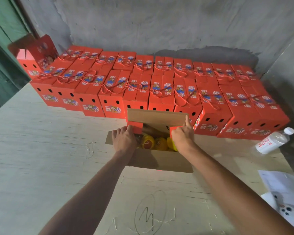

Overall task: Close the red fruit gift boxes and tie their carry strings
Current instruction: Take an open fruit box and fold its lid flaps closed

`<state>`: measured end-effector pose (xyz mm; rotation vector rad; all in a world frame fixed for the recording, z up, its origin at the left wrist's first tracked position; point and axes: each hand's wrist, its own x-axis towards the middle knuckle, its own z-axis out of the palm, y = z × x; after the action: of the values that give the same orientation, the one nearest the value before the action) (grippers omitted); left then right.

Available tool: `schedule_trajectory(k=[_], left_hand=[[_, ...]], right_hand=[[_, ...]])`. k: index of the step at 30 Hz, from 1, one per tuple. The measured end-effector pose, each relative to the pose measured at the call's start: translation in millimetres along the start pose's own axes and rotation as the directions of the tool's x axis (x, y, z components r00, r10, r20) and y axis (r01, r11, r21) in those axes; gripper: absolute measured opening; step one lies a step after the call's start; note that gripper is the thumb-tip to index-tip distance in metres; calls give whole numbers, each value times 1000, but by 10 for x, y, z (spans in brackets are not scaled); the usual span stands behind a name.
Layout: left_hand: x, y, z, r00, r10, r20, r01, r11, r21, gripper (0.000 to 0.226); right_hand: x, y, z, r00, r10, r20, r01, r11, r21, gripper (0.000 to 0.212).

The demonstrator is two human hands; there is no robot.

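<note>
An open red gift box (159, 160) stands on the table in front of me, its brown inner flaps spread. Fruit in yellow netting (158, 143) shows inside. My left hand (124, 139) holds the box's left end flap, a small red one (136, 127), fingers curled over its edge. My right hand (183, 138) grips the right end flap, with the index finger raised against the tall far flap (156, 118). Behind it, several closed red gift boxes (159, 92) stand in rows, red carry strings (180, 99) lying across their tops.
The wooden table (49, 150) stretches left and toward me, with pen scribbles near its front. A plastic water bottle (273, 140) lies at the right. White paper sheets (285, 192) sit at the right edge. One open box (34, 53) stands at the back left by the grey wall.
</note>
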<state>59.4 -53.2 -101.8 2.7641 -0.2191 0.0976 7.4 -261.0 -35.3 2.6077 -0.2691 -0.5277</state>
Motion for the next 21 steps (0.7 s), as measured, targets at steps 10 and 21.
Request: schedule_trajectory(k=[10, 21], left_hand=[[165, 135, 73, 993, -59, 100, 63, 998, -30, 46], [225, 77, 97, 998, -61, 22, 65, 949, -308, 31]], right_hand=[[326, -632, 126, 923, 299, 243, -190, 902, -389, 73], [347, -681, 83, 948, 270, 168, -257, 962, -93, 61]])
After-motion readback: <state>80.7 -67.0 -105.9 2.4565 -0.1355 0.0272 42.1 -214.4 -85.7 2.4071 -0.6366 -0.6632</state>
